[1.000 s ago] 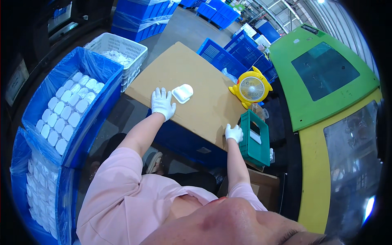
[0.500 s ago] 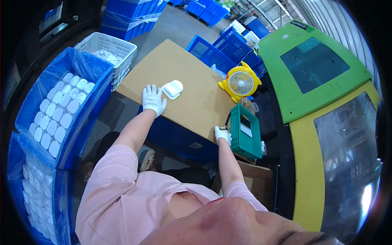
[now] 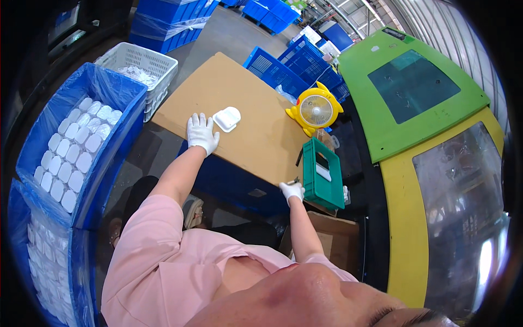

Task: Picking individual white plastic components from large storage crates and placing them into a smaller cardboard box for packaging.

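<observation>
Resting flat, with the white-gloved left hand (image 3: 202, 134), on the cardboard top of the bench (image 3: 256, 131), near its front edge; fingers straight and a little spread, gripping nothing. Lying just to the right of those fingers, on bare cardboard: a white moulded part (image 3: 226, 118), possibly two overlapping, too close to the glove to tell whether touching. Curled at the near right corner of the bench, with the right hand (image 3: 292, 191), likewise gloved: fingers drawn in narrow, apparently around a small tool (image 3: 294, 181), partly pale and partly dark, too small to make out its kind. Set close beside that hand: a green crate (image 3: 324, 197), with a white piece (image 3: 323, 173) inside. Standing beyond the crate, at the far right of the bench: a yellow fan (image 3: 316, 110). Placed off to the left: a blue bin (image 3: 111, 155) with rows of white pieces (image 3: 65, 172). Judging from this layout, probably at the step of taking up the tool, with the white moulded part within reach but not yet in hand. Likely called for next: keeping the tool firmly held, lifting clear of the crate's rim, bringing the tool across toward the part, and closing the left fingers on the part to steady it.
</observation>
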### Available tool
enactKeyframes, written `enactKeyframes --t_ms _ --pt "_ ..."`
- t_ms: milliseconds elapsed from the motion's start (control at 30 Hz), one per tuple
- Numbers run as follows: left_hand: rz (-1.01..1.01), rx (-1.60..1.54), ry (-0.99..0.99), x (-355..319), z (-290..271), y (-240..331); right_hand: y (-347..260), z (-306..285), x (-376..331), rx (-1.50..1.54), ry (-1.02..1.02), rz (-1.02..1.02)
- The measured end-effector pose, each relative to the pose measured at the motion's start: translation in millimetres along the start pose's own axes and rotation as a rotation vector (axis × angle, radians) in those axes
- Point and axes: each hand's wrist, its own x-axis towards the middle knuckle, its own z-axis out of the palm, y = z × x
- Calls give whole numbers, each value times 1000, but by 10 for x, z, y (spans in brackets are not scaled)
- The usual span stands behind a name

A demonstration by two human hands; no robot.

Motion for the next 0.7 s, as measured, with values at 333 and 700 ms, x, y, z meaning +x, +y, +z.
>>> enactKeyframes --t_ms 333,700 --pt "24 28 -17 -13 -28 -2 565 137 -471 1760 -1035 283" --pt "256 -20 254 -457 187 -150 1121 137 -1645 2426 -1368 255"
